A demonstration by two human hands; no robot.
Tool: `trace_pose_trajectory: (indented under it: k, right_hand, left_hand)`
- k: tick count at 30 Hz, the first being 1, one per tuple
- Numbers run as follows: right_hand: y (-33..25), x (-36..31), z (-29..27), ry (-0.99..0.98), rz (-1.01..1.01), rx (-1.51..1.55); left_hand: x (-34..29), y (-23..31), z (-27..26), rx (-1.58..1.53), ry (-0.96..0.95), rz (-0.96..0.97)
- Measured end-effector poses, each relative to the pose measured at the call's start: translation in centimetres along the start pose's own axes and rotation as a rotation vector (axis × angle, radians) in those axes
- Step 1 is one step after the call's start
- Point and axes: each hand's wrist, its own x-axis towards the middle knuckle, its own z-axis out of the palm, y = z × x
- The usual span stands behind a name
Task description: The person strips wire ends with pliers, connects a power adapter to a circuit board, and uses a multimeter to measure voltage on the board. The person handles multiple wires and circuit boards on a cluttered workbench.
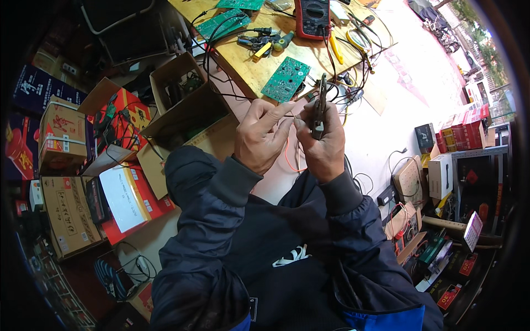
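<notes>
My left hand (259, 135) is closed in a pinch, its thumb and forefinger on a thin dark wire (290, 115). The wire spans the short gap to my right hand (326, 143), whose thumb tip is close to it. That right hand grips a dark, narrow, metal-looking tool (319, 107) held upright; its exact kind is unclear. Just beyond both hands, a green circuit board (285, 79) lies on the near edge of the wooden table (243, 65). An orange wire (288, 155) hangs below, between my wrists.
On the table are a red multimeter (313, 19), a green-handled screwdriver (284, 41), more green boards (223, 23) and tangled cables. An open cardboard box (185, 116) stands at left near other cartons (69, 212). Boxes and electrical parts crowd the right, including a white box (440, 176).
</notes>
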Motion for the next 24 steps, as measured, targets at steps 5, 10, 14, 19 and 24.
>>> trace_pose_trajectory:
  k: [5, 10, 14, 19, 24]
  right_hand:
    - [-0.9, 0.9, -0.6, -0.034, 0.081, 0.077]
    - [-1.0, 1.4, -2.3, 0.01, 0.114, -0.278]
    - [-0.7, 0.7, -4.0, 0.001, -0.086, -0.579]
    - [-0.8, -0.4, -5.3, -0.028, -0.191, -0.685]
    - [-0.7, -0.6, -5.7, -0.065, -0.191, -0.72]
  left_hand:
    - [1.3, -0.7, 0.3, -0.116, -0.015, 0.066]
    - [1.3, 0.2, 0.5, -0.55, -0.041, -0.417]
    - [1.5, 0.2, 0.3, -0.673, -0.097, -0.481]
    - [1.6, -0.2, 0.4, -0.716, -0.09, -0.486]
    - [1.5, -0.3, 0.7, -0.69, -0.085, -0.456]
